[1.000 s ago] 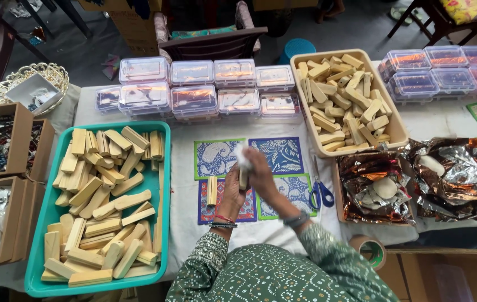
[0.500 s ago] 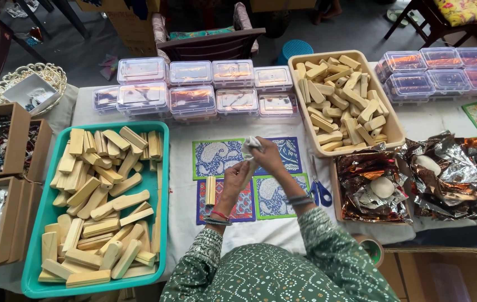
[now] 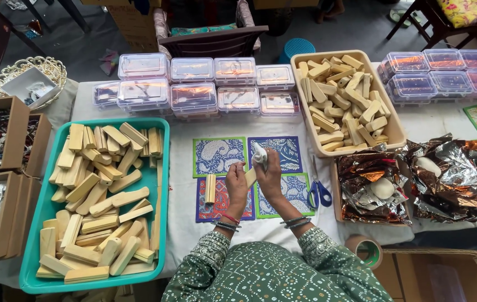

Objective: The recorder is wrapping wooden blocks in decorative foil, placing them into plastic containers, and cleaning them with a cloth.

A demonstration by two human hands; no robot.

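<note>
- At frame centre, the left hand [image 3: 236, 187] has its grip closed on a small pale wooden block [image 3: 250, 177].
- The right hand [image 3: 271, 176] grips a white cloth wad [image 3: 260, 156], seemingly pressed to the block.
- Both hover above patterned square cards [image 3: 219, 156] on the bench [image 3: 182, 223].
- A teal tray of wooden blocks [image 3: 34, 235] sits lower left.

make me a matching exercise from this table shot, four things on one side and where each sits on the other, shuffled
Things:
1. scissors
2. teal tray of wooden blocks
3. tape roll
4. beige tub of wooden blocks

Places:
A. far side of the table, right of the clear lidded boxes
B. near table edge, right of the person's arms
C. on the white cloth, just right of the patterned squares
D. left of the patterned squares

Pairs: 1-C, 2-D, 3-B, 4-A
</note>
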